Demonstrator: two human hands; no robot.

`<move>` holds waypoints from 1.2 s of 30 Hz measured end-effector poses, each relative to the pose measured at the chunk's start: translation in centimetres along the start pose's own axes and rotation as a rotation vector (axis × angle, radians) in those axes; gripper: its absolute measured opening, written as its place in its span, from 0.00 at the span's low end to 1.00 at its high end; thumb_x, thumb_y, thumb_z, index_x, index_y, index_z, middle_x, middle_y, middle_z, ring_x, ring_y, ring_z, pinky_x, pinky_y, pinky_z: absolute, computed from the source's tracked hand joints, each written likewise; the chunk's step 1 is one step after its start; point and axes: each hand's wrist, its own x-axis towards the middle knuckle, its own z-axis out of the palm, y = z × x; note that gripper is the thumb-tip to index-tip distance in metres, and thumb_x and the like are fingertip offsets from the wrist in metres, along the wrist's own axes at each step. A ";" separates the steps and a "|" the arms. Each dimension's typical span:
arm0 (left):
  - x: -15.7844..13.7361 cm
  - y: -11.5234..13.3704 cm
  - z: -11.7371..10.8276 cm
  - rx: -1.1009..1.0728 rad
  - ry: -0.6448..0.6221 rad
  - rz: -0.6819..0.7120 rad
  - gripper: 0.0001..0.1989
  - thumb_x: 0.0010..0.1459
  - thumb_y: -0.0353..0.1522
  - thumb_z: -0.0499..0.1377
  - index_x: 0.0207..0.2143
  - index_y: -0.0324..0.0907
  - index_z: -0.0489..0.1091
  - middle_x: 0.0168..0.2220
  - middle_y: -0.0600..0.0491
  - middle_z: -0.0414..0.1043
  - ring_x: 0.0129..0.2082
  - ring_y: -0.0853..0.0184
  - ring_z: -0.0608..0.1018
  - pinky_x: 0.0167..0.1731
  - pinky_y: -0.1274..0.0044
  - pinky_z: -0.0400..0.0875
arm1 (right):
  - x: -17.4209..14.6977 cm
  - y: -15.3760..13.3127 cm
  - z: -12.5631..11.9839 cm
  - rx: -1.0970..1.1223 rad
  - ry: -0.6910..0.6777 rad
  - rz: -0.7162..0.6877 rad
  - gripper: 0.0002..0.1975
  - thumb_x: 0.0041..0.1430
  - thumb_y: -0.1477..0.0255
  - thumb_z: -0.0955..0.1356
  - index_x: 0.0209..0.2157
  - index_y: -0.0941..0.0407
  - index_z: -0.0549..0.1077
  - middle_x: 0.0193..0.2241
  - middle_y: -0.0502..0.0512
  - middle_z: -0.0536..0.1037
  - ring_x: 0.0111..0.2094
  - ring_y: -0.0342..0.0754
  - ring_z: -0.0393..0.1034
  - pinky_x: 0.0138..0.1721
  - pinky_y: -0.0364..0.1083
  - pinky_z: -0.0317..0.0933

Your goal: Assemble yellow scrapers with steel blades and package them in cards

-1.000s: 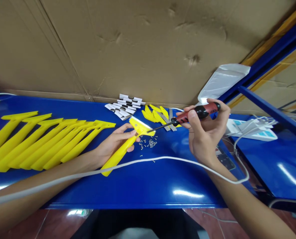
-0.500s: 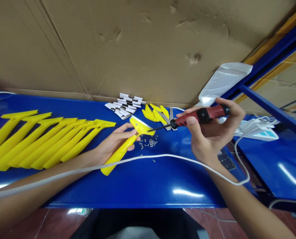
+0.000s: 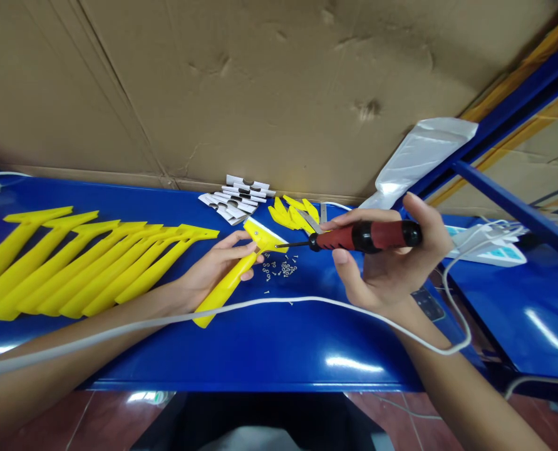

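Observation:
My left hand [image 3: 220,263] is closed around the neck of a yellow scraper [image 3: 225,288], its head tilted up and away with a pale strip along the far edge. In my right hand [image 3: 391,269] lies a red and black screwdriver [image 3: 363,237], held between the fingers and palm with the thumb slightly off the handle. The screwdriver's tip meets the scraper head near its right-hand screw spot. A second screw [image 3: 256,233] shows at the head's left. Small screws and nuts [image 3: 285,269] are scattered on the blue table just beyond the scraper.
A row of yellow scraper handles [image 3: 91,269] lies at left. White folded sleeves [image 3: 236,199], small yellow parts [image 3: 285,216] and metal blades [image 3: 323,213] sit at the back. A white cable [image 3: 307,300] crosses in front. A plastic bag [image 3: 424,153] leans right, before a cardboard wall [image 3: 260,94].
My right hand has turned the screwdriver, its handle now swung lower and more level, and the thumb has slipped down off it. The scraper in my left hand has barely shifted.

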 end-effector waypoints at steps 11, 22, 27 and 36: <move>0.1 -0.1 0.0 0.020 -0.016 -0.004 0.18 0.60 0.29 0.74 0.49 0.41 0.73 0.39 0.48 0.78 0.30 0.68 0.79 0.22 0.83 0.71 | 0.8 -0.8 -0.3 -0.074 0.003 -0.112 0.51 0.55 0.76 0.83 0.75 0.42 0.65 0.41 0.54 0.85 0.35 0.56 0.83 0.32 0.56 0.84; -0.2 0.1 0.2 0.033 -0.021 -0.003 0.17 0.60 0.29 0.74 0.47 0.41 0.73 0.38 0.49 0.79 0.27 0.71 0.77 0.25 0.82 0.71 | -0.2 -1.0 0.6 0.133 -0.075 0.012 0.57 0.55 0.87 0.76 0.79 0.46 0.53 0.66 0.64 0.78 0.46 0.57 0.87 0.45 0.60 0.87; -0.3 0.1 0.2 0.026 -0.020 -0.013 0.15 0.59 0.30 0.75 0.45 0.42 0.75 0.39 0.49 0.79 0.28 0.70 0.78 0.25 0.81 0.68 | 0.2 -1.0 0.6 0.015 -0.030 -0.080 0.55 0.52 0.82 0.81 0.76 0.44 0.61 0.50 0.54 0.86 0.38 0.56 0.86 0.37 0.57 0.86; 0.2 -0.1 -0.2 0.045 -0.015 0.000 0.17 0.59 0.31 0.76 0.47 0.42 0.75 0.38 0.50 0.79 0.25 0.71 0.75 0.24 0.80 0.68 | 0.4 -0.5 0.0 0.001 -0.104 -0.143 0.60 0.50 0.80 0.84 0.78 0.48 0.57 0.48 0.57 0.87 0.40 0.56 0.86 0.38 0.56 0.86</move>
